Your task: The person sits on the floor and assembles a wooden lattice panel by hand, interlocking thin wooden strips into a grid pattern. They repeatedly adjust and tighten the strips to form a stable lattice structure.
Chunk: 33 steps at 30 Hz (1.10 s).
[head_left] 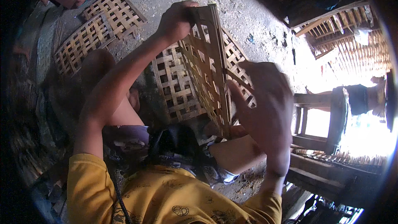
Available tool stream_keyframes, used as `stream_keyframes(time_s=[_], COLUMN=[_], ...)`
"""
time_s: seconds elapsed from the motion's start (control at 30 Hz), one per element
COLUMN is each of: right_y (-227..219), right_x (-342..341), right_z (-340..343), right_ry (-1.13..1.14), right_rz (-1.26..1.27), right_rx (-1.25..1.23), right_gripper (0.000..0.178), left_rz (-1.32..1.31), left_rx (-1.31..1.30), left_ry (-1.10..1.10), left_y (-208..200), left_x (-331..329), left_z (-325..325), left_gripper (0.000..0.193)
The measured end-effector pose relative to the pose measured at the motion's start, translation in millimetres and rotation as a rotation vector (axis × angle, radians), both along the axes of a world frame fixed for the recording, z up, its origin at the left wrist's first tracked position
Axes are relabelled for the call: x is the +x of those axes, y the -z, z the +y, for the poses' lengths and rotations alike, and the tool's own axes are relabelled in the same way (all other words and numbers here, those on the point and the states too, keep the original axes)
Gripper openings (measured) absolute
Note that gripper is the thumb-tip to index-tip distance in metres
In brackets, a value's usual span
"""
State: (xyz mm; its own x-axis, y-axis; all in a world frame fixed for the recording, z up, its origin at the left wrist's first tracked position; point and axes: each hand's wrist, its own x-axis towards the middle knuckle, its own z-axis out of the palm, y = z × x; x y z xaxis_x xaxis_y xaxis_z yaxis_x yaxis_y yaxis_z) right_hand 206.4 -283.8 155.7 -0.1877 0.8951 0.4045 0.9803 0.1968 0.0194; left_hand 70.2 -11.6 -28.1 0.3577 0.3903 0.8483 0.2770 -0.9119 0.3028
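Panel (213,72) on edge, long axis near-to-far; left grip (176,21) clasps far end; right grip (267,101) alongside, hold unclear.

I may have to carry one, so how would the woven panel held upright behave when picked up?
The woven panel would probably stay fairly stiff: it shows no sag, though the left hand grips it at its upper end. It is likely light for its size, given its many gaps. Let go, it might tip over, being upright and thin.
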Motion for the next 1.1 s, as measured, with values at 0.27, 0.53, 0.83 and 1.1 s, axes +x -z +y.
stream_keyframes(time_s=[0.27, 0.53, 0.83, 1.1], right_y=[32.5, 9.3, 25.1, 60.5], right_x=[14.1, 12.0, 3.6, -4.7], right_z=[9.6, -5.2, 12.7, 25.9], right_ry=[0.29, 0.238, 0.115, 0.204], right_rz=[0.438, 0.651, 0.781, 0.816], right_rx=[0.239, 0.233, 0.328, 0.17], right_gripper=[0.034, 0.064, 0.06, 0.046], left_rz=[0.091, 0.013, -0.127, 0.093], left_rx=[-0.053, -0.122, 0.014, -0.35], left_ry=[-0.068, -0.016, -0.099, 0.111], left_y=[-2.9, -1.2, 4.1, -8.2], left_x=[11.2, 12.8, 9.1, 11.2], left_z=[-12.3, -8.8, -12.2, -16.0], left_gripper=[0.025, 0.018, 0.018, 0.009])
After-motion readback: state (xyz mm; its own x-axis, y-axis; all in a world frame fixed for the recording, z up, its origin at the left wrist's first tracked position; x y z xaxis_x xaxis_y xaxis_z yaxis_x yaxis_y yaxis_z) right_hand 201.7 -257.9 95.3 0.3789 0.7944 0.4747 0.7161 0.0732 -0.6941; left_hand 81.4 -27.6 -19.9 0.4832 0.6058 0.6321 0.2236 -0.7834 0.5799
